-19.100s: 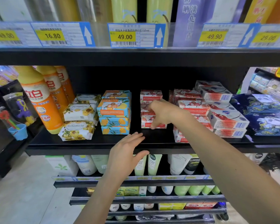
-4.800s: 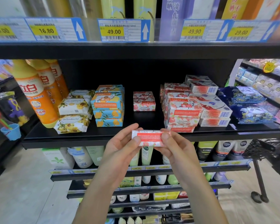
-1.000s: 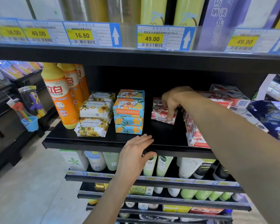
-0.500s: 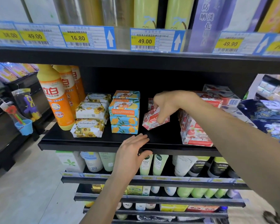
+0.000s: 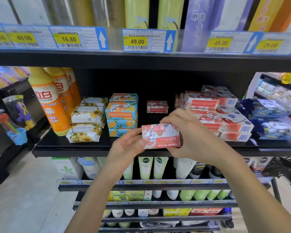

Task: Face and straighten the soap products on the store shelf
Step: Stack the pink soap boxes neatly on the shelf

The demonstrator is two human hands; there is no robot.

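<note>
head view: the person holds a goat soap box (image 5: 160, 137) in the air just in front of the shelf (image 5: 71, 148), level with its front edge and clear of the board. the right hand (image 5: 190, 137) curls over the top and right end of the box, fingers wrapped round it. the left hand (image 5: 127, 146) meets the left end, with its thumb and fingertips closed lightly on that edge, so both hands have hold of the one box and nothing else.

the box is pink and white with a red band, and its "goat soap" lettering reads upside down, so it looks to need turning before it goes back.

the job seems partly done. at the left the floral bars (image 5: 86, 125) and the blue and orange boxes (image 5: 122, 113) sit in stacks with fronts outward, beside the orange bottles (image 5: 48, 105). a lone pink box (image 5: 157, 107) stands far back in the middle bay, facing out, with bare board in front of it. to the right the red and pink stack (image 5: 208, 113) is uneven, with some boxes angled and barcode ends showing.

what is left, on this showing: right the held box, set it in the middle bay, bring that row forward, and square the right-hand stack.
</note>
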